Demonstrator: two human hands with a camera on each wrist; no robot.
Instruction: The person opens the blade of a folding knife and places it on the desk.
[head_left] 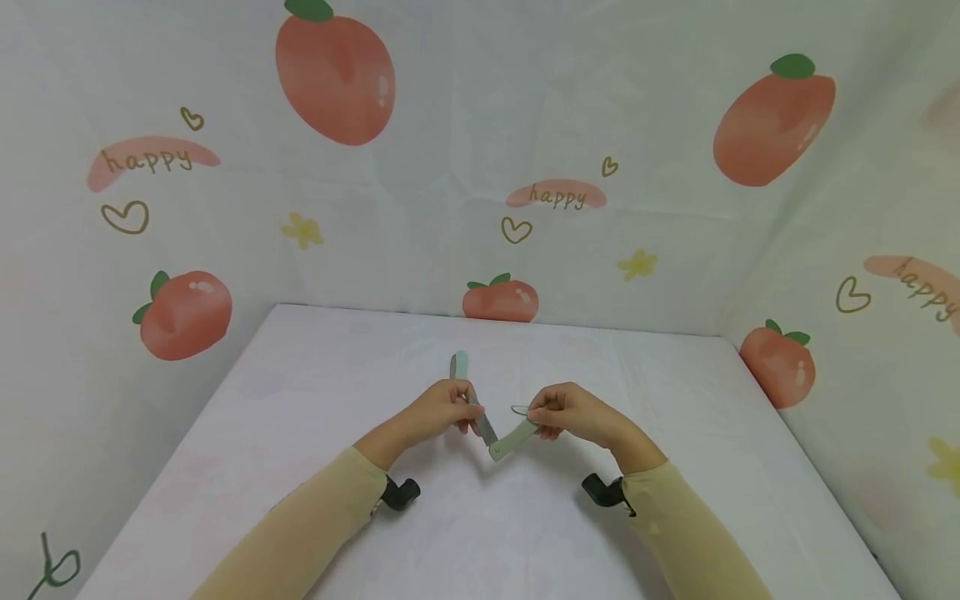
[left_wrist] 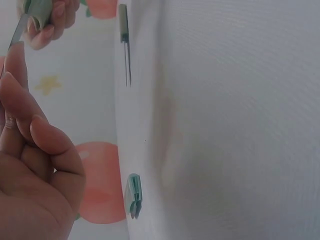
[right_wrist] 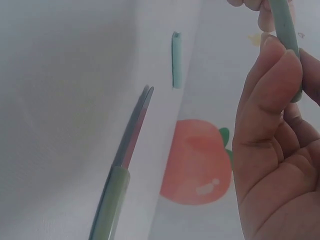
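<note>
In the head view a folding knife with a green handle (head_left: 513, 439) and a grey blade (head_left: 486, 427) is held partly unfolded, its pivot end low and toward me. My left hand (head_left: 450, 407) pinches the blade between thumb and fingers. My right hand (head_left: 573, 412) grips the far end of the handle, thumb against its side. The right wrist view shows this handle (right_wrist: 285, 25) between right thumb and fingers, with left fingertips above. Left of that view's right hand lies a second green-handled knife (right_wrist: 112, 200), blade out. In the head view my right hand hides most of it.
A pale green folded knife (head_left: 459, 364) lies behind my left hand on the white table (head_left: 495, 533). Black wrist cameras sit at both cuffs. A white cloth printed with fruit (head_left: 337, 79) hangs behind and along the sides.
</note>
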